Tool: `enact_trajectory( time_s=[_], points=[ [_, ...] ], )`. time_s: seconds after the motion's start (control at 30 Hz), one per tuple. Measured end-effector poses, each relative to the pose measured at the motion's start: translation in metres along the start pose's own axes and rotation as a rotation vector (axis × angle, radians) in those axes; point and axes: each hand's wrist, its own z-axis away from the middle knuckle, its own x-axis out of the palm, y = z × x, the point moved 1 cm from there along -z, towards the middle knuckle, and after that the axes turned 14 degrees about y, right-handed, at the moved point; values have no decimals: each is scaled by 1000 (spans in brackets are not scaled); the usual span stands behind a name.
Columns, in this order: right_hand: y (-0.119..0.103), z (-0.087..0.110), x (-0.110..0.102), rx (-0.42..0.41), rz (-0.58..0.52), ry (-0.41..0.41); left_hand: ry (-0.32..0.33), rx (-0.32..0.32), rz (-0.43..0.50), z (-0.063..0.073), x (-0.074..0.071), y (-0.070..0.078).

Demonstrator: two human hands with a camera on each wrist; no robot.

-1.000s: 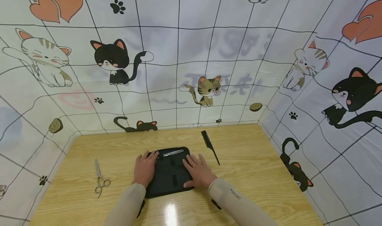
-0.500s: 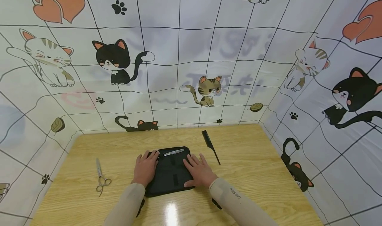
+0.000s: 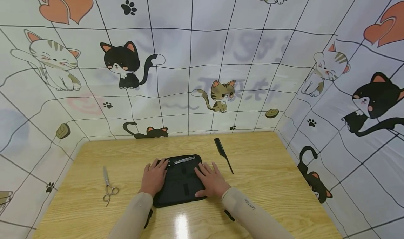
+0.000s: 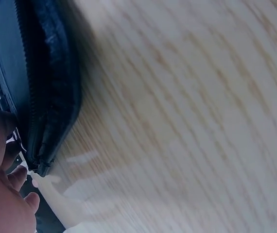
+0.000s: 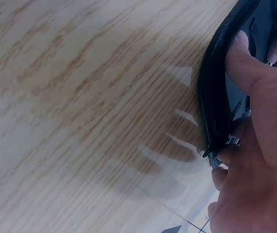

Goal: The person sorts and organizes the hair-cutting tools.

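A black zippered case (image 3: 178, 188) lies open and flat on the table before me. Silver hair scissors (image 3: 184, 160) sit along its far edge, their handles partly under the left fingers. My left hand (image 3: 153, 178) rests on the case's left edge with fingers stretched forward. On the opposite edge lies my right hand (image 3: 213, 182), fingers spread and thumb on the inner face. The right wrist view shows that thumb (image 5: 240, 58) just inside the zipper, with a metal zipper pull (image 5: 214, 159) near the other fingers. Zipper teeth (image 4: 26, 63) line the rim in the left wrist view.
Another pair of silver scissors (image 3: 107, 188) lies on the wooden table (image 3: 268, 197) to the left. A black tail comb (image 3: 221, 149) lies beyond the right hand. A cat-print cloth (image 3: 176, 56) hangs behind the table and along its sides.
The head view has shifted slightly, so the scene sits a little further right. Both hands stay in place on the case.
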Motion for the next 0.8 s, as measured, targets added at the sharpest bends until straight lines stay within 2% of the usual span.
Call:
enact_trajectory(
  time_s=[0.5, 0.8],
  points=[
    [-1, -1, -3, -4, -39, 11, -38, 21, 16, 7, -5, -10],
    [1, 0, -9, -7, -61, 11, -13, 24, 30, 13, -10, -20]
  ],
)
